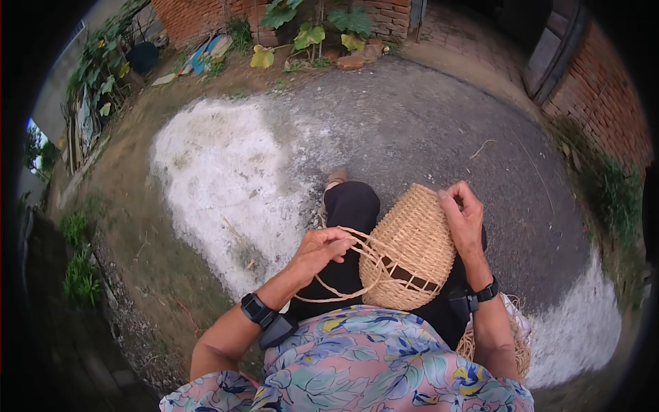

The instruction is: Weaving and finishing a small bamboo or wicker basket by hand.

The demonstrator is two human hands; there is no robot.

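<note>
A tapering, woven straw basket [412, 237] lies across my lap. Near its lower end is an unwoven band where separate strands cross a dark gap. My left hand [328, 246] is closed in a pinch on a straw cord [367, 248], which loops between my fingers and the basket's left side and hangs down over my thigh. My right hand [464, 214] is closed at the basket's upper right edge, thumb and bent fingers against the weave. Whether a strand lies between those fingertips is too small to tell.
Loose straw strands [522, 336] are bundled beside my right hip. Dark paving [412, 117] and a whitish patch of ground [213, 165] spread ahead of me. Farther off stand leafy plants [312, 34], a brick wall [604, 89] and an open doorway [473, 41].
</note>
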